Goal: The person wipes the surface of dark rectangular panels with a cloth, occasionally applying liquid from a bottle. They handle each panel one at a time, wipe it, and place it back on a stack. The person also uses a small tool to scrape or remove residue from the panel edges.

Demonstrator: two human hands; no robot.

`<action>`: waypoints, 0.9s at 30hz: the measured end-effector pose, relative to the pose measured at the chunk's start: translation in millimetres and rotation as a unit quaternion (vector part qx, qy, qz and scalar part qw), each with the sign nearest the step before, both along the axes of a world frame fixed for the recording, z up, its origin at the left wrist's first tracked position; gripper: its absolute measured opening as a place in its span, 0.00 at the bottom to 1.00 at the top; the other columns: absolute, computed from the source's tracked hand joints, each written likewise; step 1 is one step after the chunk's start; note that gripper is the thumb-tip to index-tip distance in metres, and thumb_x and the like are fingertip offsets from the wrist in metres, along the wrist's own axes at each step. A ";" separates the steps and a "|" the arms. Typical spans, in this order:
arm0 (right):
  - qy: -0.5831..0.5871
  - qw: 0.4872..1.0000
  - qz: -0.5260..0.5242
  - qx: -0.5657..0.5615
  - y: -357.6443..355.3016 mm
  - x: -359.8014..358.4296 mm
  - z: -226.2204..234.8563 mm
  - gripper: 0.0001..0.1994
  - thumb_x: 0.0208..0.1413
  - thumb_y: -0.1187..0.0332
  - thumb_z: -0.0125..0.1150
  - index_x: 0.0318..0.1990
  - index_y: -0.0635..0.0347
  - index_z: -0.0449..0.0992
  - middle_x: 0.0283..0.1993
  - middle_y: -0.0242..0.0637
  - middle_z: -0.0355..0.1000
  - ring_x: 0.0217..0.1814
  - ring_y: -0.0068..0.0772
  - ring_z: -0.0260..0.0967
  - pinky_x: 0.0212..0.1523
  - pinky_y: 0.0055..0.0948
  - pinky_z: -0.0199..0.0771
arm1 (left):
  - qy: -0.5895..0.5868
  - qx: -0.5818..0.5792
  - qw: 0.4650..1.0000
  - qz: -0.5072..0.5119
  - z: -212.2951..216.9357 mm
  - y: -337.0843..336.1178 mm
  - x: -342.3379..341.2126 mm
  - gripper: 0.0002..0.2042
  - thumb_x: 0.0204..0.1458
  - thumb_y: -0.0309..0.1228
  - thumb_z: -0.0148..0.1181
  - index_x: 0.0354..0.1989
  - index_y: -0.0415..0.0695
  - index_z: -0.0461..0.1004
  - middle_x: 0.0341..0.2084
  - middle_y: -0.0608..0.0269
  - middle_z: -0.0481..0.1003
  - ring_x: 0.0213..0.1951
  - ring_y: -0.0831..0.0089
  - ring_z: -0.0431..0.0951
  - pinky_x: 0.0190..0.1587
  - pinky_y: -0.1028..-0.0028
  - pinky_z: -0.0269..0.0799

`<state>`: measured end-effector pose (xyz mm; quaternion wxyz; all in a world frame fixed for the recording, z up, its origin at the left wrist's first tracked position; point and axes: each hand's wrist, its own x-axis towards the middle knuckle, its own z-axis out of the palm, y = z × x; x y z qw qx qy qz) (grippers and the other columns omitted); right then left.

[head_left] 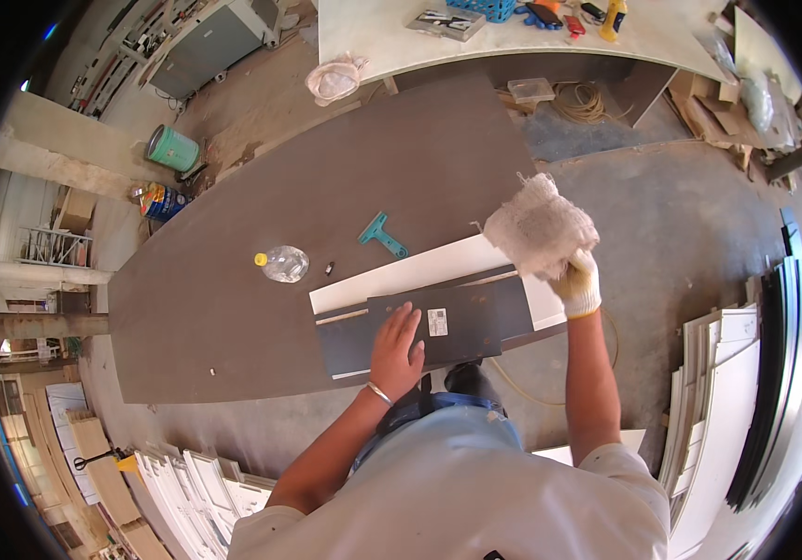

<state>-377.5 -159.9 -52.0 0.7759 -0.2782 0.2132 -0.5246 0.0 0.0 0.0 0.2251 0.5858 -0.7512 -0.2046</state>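
Note:
My bare left hand (396, 353), a bracelet at its wrist, lies flat with fingers stretched on a dark grey panel (471, 322) that bears a white label. In a whitish knit glove, my right hand (580, 283) grips a fluffy off-white rag (539, 224), raised over the right end of the boards. Under the top panel lie other dark pieces and a white board (401, 275). Beyond them on the brown table are a teal scraper (384, 235), a small dark object (330, 268) and a clear bottle (286, 264) with a yellow cap, lying on its side.
A pale workbench (391, 47) with tools and a blue basket (483, 9) stands at the far side. A green bucket (173, 147) is beyond the table's left edge. Stacked panels (713, 383) lean at the right, and white ones (200, 495) at the lower left.

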 end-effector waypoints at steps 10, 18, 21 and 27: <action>-0.206 0.972 -0.089 0.073 82.4 127.4 29.9 0.61 0.43 0.36 0.81 0.80 0.53 0.54 0.82 0.52 0.54 0.80 0.62 0.58 0.78 0.61 0.63 | 0.045 -0.144 0.979 -0.137 107.7 -31.3 -44.0 0.31 0.55 0.27 0.64 0.70 0.36 0.69 0.72 0.45 0.67 0.74 0.45 0.65 0.74 0.51 0.61; -0.101 0.968 -0.020 0.229 96.2 250.4 -3.0 0.27 0.62 0.63 0.70 0.66 0.62 0.71 0.66 0.48 0.74 0.66 0.50 0.76 0.68 0.50 0.78 | -0.026 -0.058 0.984 -0.166 62.0 -19.2 34.8 0.34 0.57 0.32 0.65 0.73 0.35 0.65 0.78 0.48 0.58 0.80 0.52 0.53 0.82 0.49 0.44; -0.148 0.943 -0.010 0.298 113.3 290.9 -2.7 0.27 0.60 0.67 0.68 0.66 0.57 0.71 0.62 0.43 0.76 0.63 0.48 0.77 0.66 0.50 0.81 | 0.034 -0.113 0.984 -0.136 41.0 -2.2 112.7 0.28 0.55 0.28 0.65 0.66 0.38 0.72 0.73 0.47 0.66 0.76 0.50 0.62 0.78 0.49 0.54; 0.082 0.945 -0.070 0.308 135.4 314.0 9.3 0.33 0.55 0.79 0.61 0.70 0.55 0.65 0.56 0.40 0.75 0.60 0.47 0.78 0.62 0.53 0.84 | 0.117 -0.008 0.935 0.334 -79.7 -20.9 295.4 0.30 0.57 0.27 0.67 0.69 0.37 0.68 0.65 0.44 0.73 0.67 0.43 0.71 0.72 0.52 0.65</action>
